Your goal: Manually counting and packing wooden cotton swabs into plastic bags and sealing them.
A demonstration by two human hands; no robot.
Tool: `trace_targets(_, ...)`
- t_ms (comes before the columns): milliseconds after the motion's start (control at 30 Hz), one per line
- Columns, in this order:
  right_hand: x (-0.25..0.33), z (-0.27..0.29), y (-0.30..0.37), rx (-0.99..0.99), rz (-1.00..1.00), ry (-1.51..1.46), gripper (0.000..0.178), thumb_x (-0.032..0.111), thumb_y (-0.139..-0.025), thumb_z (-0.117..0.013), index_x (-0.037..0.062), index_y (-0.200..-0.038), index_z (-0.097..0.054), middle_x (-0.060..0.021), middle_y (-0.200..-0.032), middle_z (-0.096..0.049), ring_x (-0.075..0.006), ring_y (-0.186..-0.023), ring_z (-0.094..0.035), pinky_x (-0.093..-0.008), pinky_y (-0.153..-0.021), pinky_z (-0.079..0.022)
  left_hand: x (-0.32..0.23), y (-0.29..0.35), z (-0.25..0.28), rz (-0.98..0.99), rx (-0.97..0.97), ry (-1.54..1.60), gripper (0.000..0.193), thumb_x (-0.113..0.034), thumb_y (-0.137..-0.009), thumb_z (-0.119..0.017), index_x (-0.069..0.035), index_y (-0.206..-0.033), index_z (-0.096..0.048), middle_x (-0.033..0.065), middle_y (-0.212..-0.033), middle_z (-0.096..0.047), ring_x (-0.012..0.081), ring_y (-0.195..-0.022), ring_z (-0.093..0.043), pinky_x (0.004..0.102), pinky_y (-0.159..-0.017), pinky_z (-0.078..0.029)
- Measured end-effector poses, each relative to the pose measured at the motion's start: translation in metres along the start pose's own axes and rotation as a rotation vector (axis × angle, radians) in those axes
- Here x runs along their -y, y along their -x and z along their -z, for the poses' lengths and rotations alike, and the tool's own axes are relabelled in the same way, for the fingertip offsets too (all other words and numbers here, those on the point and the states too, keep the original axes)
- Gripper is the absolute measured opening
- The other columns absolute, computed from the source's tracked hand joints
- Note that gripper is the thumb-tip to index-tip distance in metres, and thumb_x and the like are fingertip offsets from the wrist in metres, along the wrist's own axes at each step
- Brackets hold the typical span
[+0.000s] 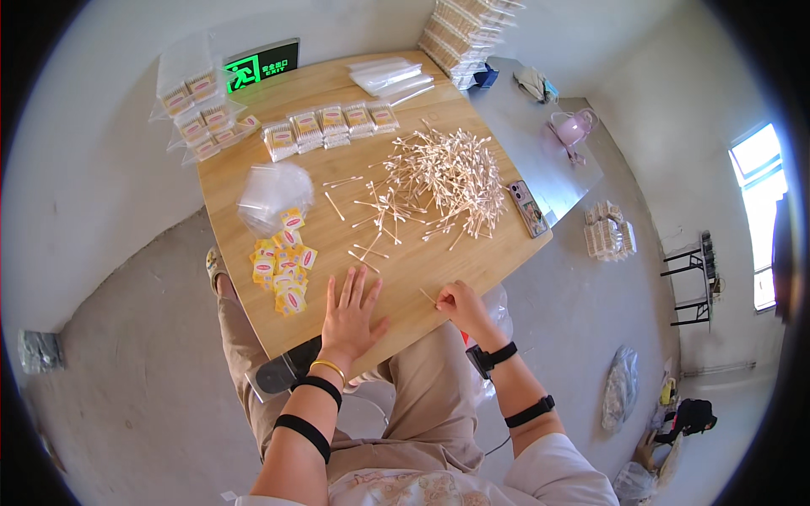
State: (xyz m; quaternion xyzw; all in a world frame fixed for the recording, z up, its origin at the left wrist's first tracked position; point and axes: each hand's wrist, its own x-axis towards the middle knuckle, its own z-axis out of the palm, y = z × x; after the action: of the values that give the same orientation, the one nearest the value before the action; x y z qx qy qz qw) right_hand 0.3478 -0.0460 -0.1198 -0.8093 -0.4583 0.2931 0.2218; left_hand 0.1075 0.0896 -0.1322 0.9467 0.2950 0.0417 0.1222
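My left hand (351,315) lies flat on the wooden table (392,291), fingers spread, holding nothing. Just beyond its fingertips are a few loose cotton swabs (369,250). Close to the table's front edge, my right hand (459,304) is closed, with a single cotton swab (428,295) pinched and poking out to the left. A large heap of cotton swabs (451,177) covers the table's right half. Left of my left hand lie yellow-and-white printed labels (287,268), with a stack of transparent plastic bags (275,198) behind them.
Filled swab packs (329,125) stand in a row farther back, and more packs (202,118) are stacked at the left rear corner. Flat plastic sleeves (390,78) lie at the far edge. A phone (528,208) rests at the right edge; a pink kettle (574,128) stands beyond.
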Motion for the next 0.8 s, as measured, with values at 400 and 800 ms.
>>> trace_targets(400, 0.072, -0.019, -0.108, -0.203, 0.145, 0.179, 0.010, 0.015, -0.087, -0.062, 0.0075, -0.082, -0.065, -0.0123, -0.090, -0.065, -0.0335, -0.083, -0.065, -0.0431, -0.071, -0.051, -0.002, -0.002, -0.005, 0.001, 0.004, 0.036, 0.075, -0.059, -0.090, -0.051, -0.020, -0.153, -0.033, 0.0119, -0.162, -0.019, 0.0285, -0.151, -0.014, 0.0556, -0.121, -0.005)
trace_targets(800, 0.103, -0.024, -0.123, -0.300, 0.486, 0.223, 0.044, 0.006, -0.074, -0.077, 0.0139, -0.114, -0.060, -0.0126, -0.119, -0.052, -0.0347, -0.109, -0.054, -0.0455, -0.086, -0.048, -0.002, -0.001, 0.000, -0.002, -0.020, 0.083, 0.074, -0.055, -0.089, -0.054, -0.018, -0.151, -0.036, 0.0122, -0.161, -0.021, 0.0281, -0.151, -0.014, 0.0556, -0.121, -0.006)
